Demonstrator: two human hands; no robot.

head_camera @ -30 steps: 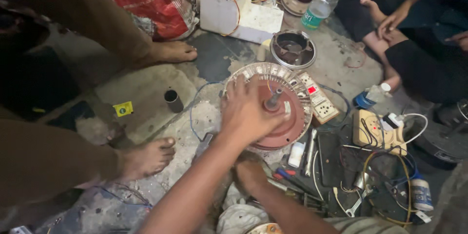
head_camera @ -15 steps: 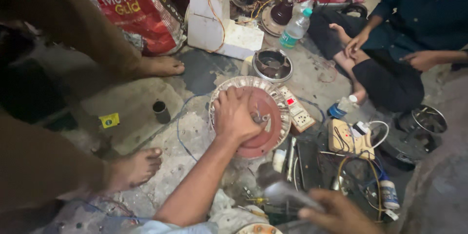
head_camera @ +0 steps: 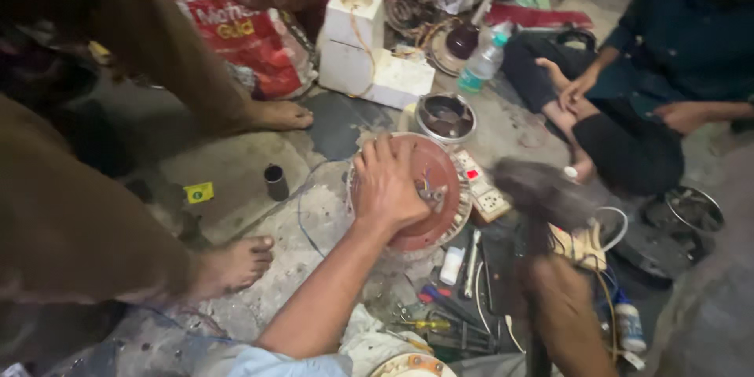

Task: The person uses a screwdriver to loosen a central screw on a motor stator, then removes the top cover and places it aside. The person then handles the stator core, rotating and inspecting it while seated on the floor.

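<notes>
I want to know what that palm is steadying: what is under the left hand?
The left hand lies flat on a round reddish motor disc with a silvery rim. Short wires poke out by the fingers. The disc's left part is covered by the hand.

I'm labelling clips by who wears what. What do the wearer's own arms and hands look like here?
Both hands are bare: no gloves, rings or watch show. The left hand ends a bare forearm; a light blue sleeve shows only near the bottom edge, above the elbow. The right hand and forearm are motion-blurred and also look bare; no sleeve shows on that side.
</notes>
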